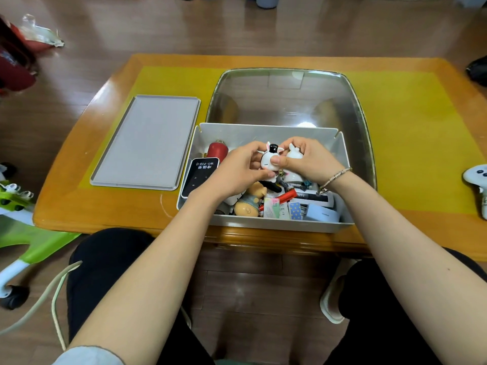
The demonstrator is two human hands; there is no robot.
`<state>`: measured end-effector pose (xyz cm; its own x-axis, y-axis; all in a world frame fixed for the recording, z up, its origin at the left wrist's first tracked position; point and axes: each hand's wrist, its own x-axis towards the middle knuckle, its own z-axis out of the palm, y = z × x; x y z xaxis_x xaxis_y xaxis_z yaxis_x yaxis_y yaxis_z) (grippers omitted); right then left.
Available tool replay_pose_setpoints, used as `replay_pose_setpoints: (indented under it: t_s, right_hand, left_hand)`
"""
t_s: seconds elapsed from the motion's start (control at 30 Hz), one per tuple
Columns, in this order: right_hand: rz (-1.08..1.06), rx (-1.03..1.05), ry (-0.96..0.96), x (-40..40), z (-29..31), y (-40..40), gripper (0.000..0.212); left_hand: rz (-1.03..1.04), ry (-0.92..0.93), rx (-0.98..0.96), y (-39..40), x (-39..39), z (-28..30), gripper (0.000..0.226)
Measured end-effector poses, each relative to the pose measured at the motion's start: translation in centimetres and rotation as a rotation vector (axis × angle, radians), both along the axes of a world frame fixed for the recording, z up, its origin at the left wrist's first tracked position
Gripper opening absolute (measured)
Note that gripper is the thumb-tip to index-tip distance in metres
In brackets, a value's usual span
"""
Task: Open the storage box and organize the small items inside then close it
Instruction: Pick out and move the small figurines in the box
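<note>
Both hands meet over the middle of the open storage box (266, 133). The left hand (237, 169) curls its fingers and thumb round a white rabbit figurine with a black top hat (271, 158), and the right hand (308, 160) grips a second white rabbit figurine (293, 151), its thumb pressing against the first one. The two figurines touch, held just above the clutter. A beaded bracelet (336, 177) circles the right wrist.

The box is grey and lidless, and sits at the table's near edge. Inside it, counted: one red cylinder (217, 151) in the far left corner, one black Wi-Fi device (200, 175) along the left wall, one pig figurine (249, 202) near the front wall, one red lighter (286, 197), one pale blue case (322, 213) in the near right corner, plus small cards and packets too jumbled to count. One grey lid (147, 143) lies flat on the table to the box's left. One clear domed cover (287, 98) stands just behind the box.

The wooden table (79, 206) carries a yellow mat (411, 143) and stands on a wood-plank floor (131, 27). A green ride-on toy (29, 233) sits by the table's left edge.

Both forearms reach forward from the lap, bare, converging at the box.
</note>
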<state>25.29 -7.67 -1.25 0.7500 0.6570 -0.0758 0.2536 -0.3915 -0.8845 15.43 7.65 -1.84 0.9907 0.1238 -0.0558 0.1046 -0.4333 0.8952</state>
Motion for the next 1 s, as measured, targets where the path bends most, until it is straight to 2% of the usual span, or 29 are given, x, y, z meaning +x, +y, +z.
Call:
replay_pose_setpoints:
  t_s: [0.2,0.37,0.43,0.57,0.7,0.8,0.9,1.0]
  right_hand:
    - [-0.158,-0.044,0.085,0.3,0.3,-1.3,0.033]
    - [-0.155,0.087,0.193,1.0,1.1,-3.3,0.033]
    - [-0.144,0.113,0.205,1.0,1.3,-3.6,0.033]
    - [-0.088,0.023,0.129,0.7,1.4,-3.7,0.026]
    - [-0.050,0.143,0.280,0.0,1.5,-3.7,0.024]
    - [-0.065,0.239,0.355,-0.6,1.5,-3.1,0.004]
    - [-0.056,0.237,0.276,-0.8,1.4,-2.6,0.003]
    - [-0.093,0.164,0.240,-0.3,1.6,-2.7,0.017]
  left_hand:
    - [0.153,-0.062,0.032,-0.3,0.1,-0.7,0.040]
    - [0.192,-0.096,0.013,-0.6,-0.5,-0.9,0.040]
    - [0.191,-0.124,-0.003,-0.9,-0.6,-0.9,0.039]
    - [0.175,-0.136,-0.005,-1.2,-1.0,-0.9,0.035]
    - [0.135,-0.126,-0.079,-1.5,-1.3,-1.1,0.038]
    - [0.088,-0.123,-0.100,-1.8,-1.4,-1.0,0.040]
    - [0.035,-0.117,-0.127,-2.1,-1.2,-0.9,0.041]
    - [0.019,-0.120,-0.126,-1.8,-1.1,-0.9,0.040]
